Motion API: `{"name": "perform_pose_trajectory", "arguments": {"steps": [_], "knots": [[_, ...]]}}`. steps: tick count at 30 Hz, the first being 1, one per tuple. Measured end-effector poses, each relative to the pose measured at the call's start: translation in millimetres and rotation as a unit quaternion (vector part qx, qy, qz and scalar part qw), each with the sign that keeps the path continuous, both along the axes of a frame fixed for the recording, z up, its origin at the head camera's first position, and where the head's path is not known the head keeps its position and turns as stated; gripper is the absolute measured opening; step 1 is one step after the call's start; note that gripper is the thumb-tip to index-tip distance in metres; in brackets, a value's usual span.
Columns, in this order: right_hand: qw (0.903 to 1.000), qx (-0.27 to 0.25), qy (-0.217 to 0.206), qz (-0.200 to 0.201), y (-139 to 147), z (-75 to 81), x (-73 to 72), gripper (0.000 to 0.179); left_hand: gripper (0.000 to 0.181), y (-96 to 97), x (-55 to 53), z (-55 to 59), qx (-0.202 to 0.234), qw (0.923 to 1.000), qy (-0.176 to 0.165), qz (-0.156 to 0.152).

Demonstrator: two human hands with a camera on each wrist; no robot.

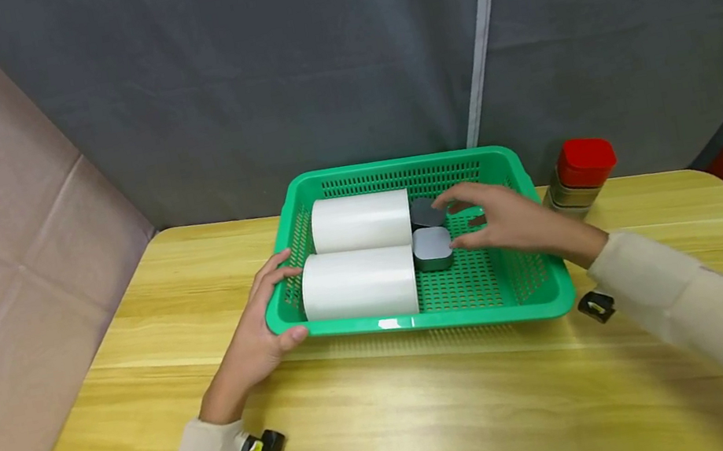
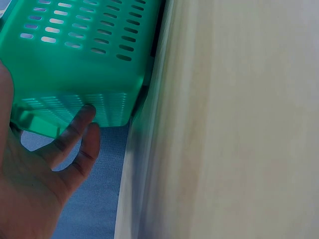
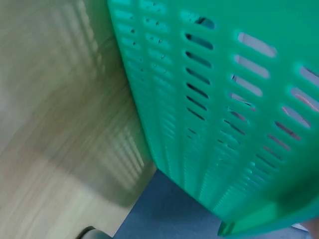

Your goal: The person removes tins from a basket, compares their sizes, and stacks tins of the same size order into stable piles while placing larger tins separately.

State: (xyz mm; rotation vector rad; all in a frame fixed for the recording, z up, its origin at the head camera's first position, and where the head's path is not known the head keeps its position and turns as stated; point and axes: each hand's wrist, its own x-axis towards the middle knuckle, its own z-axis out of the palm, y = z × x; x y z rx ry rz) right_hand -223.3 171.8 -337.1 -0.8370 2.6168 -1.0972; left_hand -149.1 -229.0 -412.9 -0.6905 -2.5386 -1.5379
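A green plastic basket with slotted walls sits on the table. My left hand holds its near left corner, thumb at the front rim and fingers at the left side. In the left wrist view, fingertips of that hand lie against the slotted wall. Two white paper rolls lie side by side in the basket's left half. Right of them are a small box with a light grey top and a dark one behind it. My right hand reaches over the right side, fingers spread, with fingertips beside these two boxes.
A clear jar with a red lid stands on the wooden table, right of the basket near the back edge. A grey curtain hangs behind the table. Pinkish cloth covers the left side.
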Motion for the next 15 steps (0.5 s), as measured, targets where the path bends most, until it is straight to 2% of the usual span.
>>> {"name": "perform_pose_trajectory", "arguments": {"steps": [6, 15], "knots": [[0.9986, -0.007, -0.048, 0.021, -5.5, -5.2, -2.5, 0.058, 0.093, 0.0, 1.4, 0.2, -0.003, 1.0, 0.004, 0.002], [0.9972, 0.037, -0.052, 0.038, -7.8, -6.7, -4.3, 0.056, 0.09, 0.5, 1.4, 0.7, -0.001, 1.0, 0.004, 0.0]]}}
